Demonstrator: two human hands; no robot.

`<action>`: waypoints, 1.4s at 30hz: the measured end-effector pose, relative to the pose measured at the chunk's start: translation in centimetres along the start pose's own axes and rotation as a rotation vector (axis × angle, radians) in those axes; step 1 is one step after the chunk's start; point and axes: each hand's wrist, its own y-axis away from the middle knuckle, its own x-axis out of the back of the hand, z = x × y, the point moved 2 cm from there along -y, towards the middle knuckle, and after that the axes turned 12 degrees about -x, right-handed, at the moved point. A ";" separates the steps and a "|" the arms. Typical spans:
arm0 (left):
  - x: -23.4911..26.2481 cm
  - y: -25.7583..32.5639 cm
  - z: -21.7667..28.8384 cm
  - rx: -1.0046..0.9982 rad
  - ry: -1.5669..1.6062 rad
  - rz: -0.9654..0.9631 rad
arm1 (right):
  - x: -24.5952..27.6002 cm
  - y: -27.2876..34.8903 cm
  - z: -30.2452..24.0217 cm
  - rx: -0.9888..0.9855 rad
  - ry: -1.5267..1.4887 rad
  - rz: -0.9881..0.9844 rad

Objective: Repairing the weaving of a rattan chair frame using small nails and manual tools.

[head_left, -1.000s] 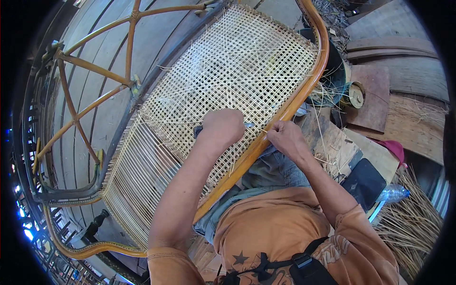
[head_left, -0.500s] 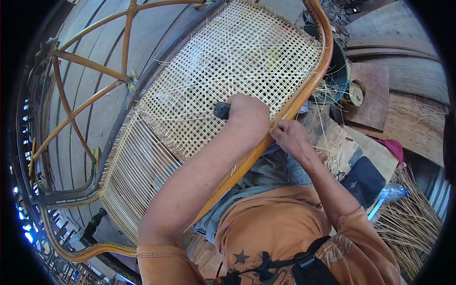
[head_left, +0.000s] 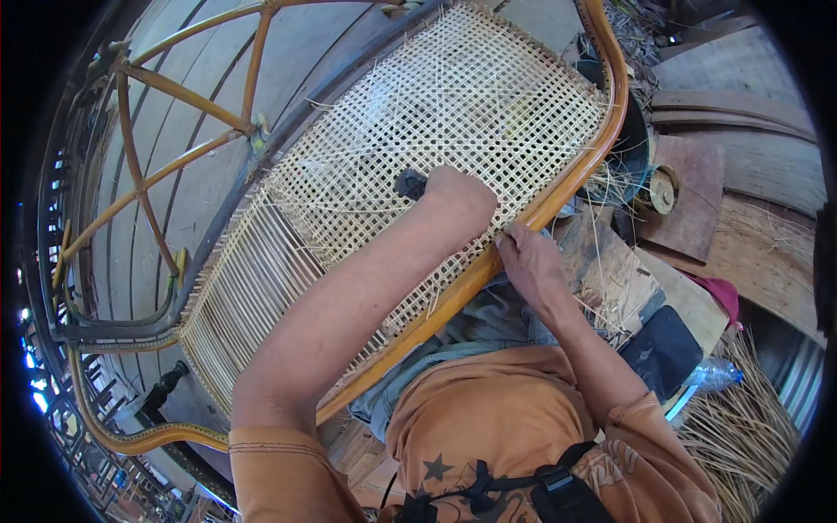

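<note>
A woven cane panel with open square holes is stretched in a curved, glossy rattan frame across my lap. My left hand is closed, knuckles up, above the weave near the frame's near rail. Out of its fist sticks the end of a dark, rough-looking handle; the rest of that tool is hidden by my hand. Beside it, my right hand pinches at the rail's outer edge. Whatever those fingertips hold is too small to make out. Loose strand ends stick out along the panel's border.
At the left, parallel strands run without cross weave. A black tub and an open tin stand at the right, near wooden boards. A dark flat slab, a plastic bottle and cane bundles lie nearer.
The view has shifted slightly, so the panel and frame appear a little further right. Both hands stay at the near rail, with the left still gripping the dark handle.
</note>
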 end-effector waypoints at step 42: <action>-0.6 2.1 -0.5 0.153 0.122 0.036 | -0.2 0.5 -2.0 0.158 -0.008 0.068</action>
